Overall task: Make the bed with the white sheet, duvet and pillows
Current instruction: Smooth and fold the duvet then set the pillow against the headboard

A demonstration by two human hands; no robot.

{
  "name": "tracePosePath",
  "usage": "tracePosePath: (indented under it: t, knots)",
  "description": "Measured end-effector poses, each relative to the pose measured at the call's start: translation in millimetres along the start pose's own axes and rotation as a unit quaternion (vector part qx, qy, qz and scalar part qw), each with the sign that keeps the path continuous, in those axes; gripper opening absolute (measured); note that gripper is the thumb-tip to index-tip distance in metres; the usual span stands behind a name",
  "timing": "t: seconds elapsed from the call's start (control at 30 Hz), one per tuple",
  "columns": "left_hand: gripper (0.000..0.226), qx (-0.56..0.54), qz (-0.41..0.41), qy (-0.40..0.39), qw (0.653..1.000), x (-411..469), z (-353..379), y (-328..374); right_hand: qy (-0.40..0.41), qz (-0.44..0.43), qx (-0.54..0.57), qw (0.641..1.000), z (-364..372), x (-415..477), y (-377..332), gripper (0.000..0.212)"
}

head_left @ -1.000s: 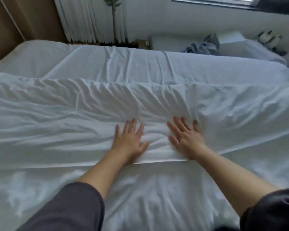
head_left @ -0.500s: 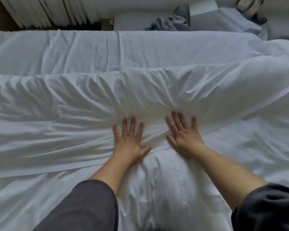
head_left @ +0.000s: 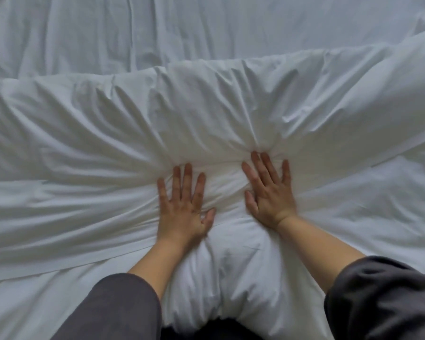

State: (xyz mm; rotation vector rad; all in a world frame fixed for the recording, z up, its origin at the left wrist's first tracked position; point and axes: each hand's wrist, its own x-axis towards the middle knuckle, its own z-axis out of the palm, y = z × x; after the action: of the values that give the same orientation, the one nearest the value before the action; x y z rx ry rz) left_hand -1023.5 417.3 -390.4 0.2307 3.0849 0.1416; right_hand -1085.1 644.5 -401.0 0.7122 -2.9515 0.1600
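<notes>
As L hand (head_left: 182,212) & R hand (head_left: 271,200) press flat, duvet (head_left: 206,106) bunched ahead

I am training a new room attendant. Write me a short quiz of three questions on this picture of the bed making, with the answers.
1. True or false: the left hand and the right hand both lie flat on the duvet, with the fingers straight.
2. The raised fold of the duvet runs: A) across the bed, just beyond the fingers; B) on top of the forearms; C) over the backs of the hands.
3. Which hand reaches farther across the bed?
Key: 1 true; 2 A; 3 the right hand.
</notes>
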Motion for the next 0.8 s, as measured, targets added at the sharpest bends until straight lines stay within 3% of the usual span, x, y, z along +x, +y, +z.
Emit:
tracePosePath:
  t: [0.3,0.6,0.7,0.8]
  knots:
    - [0.086,-0.003,0.005,-0.022,1.0,4,12,-2,-0.004,0.009,-0.012,1.0,6,2,-1,0.07]
    - [0.085,0.007,0.001,0.023,1.0,3,10,-2,0.006,0.014,0.015,1.0,1,0,-2,0.068]
    - [0.085,0.015,-0.031,0.029,0.999,-1,9,1,-0.034,-0.002,0.038,0.999,-12,1,-1,0.072]
    - [0.09,-0.006,-0.11,0.025,0.994,5,0,26,-0.061,-0.083,0.054,0.993,-39,5,30,0.075]
